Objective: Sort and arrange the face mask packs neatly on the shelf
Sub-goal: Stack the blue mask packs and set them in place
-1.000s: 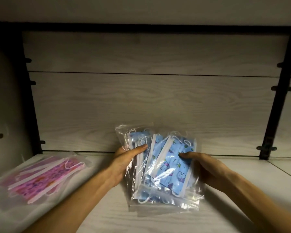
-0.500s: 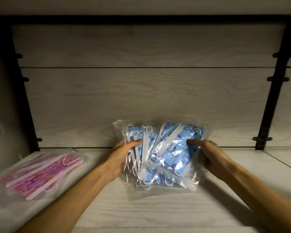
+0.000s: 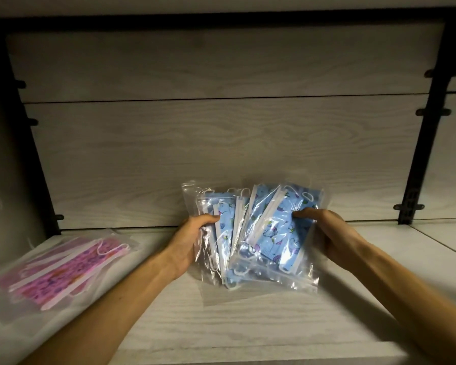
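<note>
Your left hand [image 3: 188, 243] grips the left edge of the blue mask packs [image 3: 258, 233], thumb curled over the front plastic, the other fingers hidden behind. Your right hand [image 3: 327, 233] pinches the right side, thumb on the front of the top pack, the rest of the fingers out of sight behind it. The blue packs are fanned and overlapped, standing tilted with their bottom edges on or just above the shelf [image 3: 248, 325], mid-shelf, near the back panel [image 3: 221, 143]. I can't tell if they touch the panel. The pink mask packs [image 3: 63, 267] lie flat at the left end, well apart from the blue ones.

Step in hand looks like squaring up the blue stack.

- Tap the bottom edges on the shelf so the packs drop level.
- Press both hands inward to close the fan.
- Keep thumbs light: the plastic is slick and the packs will likely slide past each other.
- Lay or lean the stack as one block, edges parallel to the back panel.
- Leave a gap from the pink pile so the colours stay separate.
</note>
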Action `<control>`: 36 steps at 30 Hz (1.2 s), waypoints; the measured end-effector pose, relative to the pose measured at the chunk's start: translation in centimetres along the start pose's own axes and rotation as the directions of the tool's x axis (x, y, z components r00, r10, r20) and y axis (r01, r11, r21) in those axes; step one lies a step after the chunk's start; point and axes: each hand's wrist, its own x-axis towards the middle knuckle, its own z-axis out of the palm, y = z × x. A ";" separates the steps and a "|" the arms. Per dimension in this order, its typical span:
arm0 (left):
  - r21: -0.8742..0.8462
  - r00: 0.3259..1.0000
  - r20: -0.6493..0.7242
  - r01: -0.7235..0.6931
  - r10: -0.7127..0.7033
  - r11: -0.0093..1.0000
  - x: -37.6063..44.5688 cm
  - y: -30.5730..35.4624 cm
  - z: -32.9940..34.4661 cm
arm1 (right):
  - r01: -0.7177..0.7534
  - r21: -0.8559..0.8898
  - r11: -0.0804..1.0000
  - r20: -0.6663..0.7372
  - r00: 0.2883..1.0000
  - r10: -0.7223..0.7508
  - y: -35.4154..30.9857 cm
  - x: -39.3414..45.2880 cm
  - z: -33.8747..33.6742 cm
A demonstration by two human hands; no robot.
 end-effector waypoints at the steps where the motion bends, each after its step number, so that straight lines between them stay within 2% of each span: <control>1: 0.013 1.000 -0.007 -0.008 0.008 1.000 -0.1 0.0 0.1 | 0.005 0.023 1.000 -0.010 1.000 -0.004 0.0 0.0 0.0; 5: 0.043 1.000 0.009 -0.010 0.009 0.999 -0.3 0.2 0.1 | 0.008 0.137 0.991 -0.035 0.999 -0.003 -0.2 -0.1 0.1; 9: 0.057 1.000 0.024 -0.006 0.005 0.998 -0.8 0.3 0.3 | 0.042 0.120 0.992 -0.098 0.995 -0.030 0.0 -0.2 0.3; 15: 0.027 0.999 0.026 -0.042 0.041 0.999 -0.9 0.2 0.6 | 0.038 0.189 0.981 -0.071 0.997 -0.024 -0.2 -0.7 0.4; 18: 0.008 0.998 0.046 -0.032 0.032 0.999 -0.8 0.4 0.6 | 0.061 0.216 0.974 -0.105 0.994 -0.039 -0.1 -0.5 0.3; 26: 0.041 0.985 0.166 -0.042 0.034 0.998 -0.9 0.2 0.1 | 0.090 0.267 0.959 -0.178 0.983 -0.043 0.0 0.3 -0.2; 29: 0.083 0.972 0.233 -0.045 0.025 0.996 -1.0 -0.2 0.1 | 0.072 0.272 0.960 -0.177 0.984 -0.024 0.2 0.4 -0.4; 36: 0.103 0.984 0.171 -0.059 0.041 0.993 -0.9 -0.3 -0.2 | 0.174 0.138 0.975 -0.303 0.945 -0.126 0.0 0.4 -0.3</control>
